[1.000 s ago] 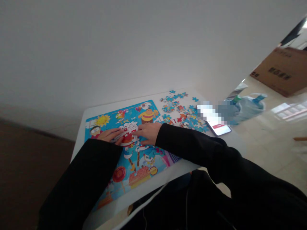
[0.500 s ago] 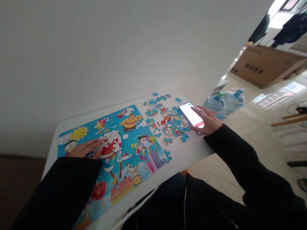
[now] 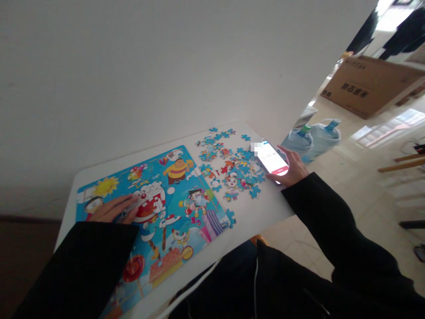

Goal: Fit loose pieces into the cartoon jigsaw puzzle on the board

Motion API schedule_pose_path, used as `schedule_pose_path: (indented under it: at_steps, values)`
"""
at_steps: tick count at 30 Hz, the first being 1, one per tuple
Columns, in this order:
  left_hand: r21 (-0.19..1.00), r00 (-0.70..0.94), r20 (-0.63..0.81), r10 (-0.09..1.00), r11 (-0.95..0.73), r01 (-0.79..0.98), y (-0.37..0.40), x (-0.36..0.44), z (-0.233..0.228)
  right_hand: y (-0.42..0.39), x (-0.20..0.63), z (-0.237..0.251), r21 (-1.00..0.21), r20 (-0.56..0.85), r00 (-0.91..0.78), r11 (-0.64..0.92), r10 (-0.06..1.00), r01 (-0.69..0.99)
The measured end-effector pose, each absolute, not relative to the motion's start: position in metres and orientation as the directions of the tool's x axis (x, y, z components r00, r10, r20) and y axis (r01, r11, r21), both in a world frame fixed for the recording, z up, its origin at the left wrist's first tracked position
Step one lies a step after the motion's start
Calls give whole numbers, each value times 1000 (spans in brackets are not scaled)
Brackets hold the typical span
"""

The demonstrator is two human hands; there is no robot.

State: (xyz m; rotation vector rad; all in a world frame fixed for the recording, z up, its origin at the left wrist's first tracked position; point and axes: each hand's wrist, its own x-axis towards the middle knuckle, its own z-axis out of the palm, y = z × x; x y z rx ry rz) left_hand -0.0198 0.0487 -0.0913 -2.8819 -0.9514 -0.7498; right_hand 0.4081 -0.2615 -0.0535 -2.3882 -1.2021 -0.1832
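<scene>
One puzzle board, one phone, perhaps two water jugs.

Looks like a home, a plain living space rather than a workplace: small white table pushed against a bare white wall, a child's cartoon puzzle board and loose puzzle pieces spread over it, glossy pale tiled floor beyond, two big water jugs standing on it, a large cardboard box farther back, dark clothes hanging at top right
</scene>
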Motion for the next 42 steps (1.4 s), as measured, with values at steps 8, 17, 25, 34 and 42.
schedule_pose_path:
  at_steps: [8, 17, 25, 34, 42]
  values:
    - [99, 672, 559, 485, -844, 527, 34, -10, -83, -269, 415, -57, -339, 259, 606, -517, 752, 786]
    - [32, 699, 580, 418, -869, 493, 31, -6, -79, -245, 415, -12, -116, -6, 293, -291, 956, 950]
    - [98, 687, 523, 504, -837, 539, 26, -5, -75, -183, 400, -29, -5, -64, 233, -234, 970, 972]
    - [112, 686, 481, 547, -814, 570, 25, -7, -75, -170, 398, -14, -163, 53, 288, -276, 956, 947]
    - [100, 684, 523, 508, -834, 543, 27, -5, -80, -174, 398, -33, -95, 13, -96, 97, 995, 991]
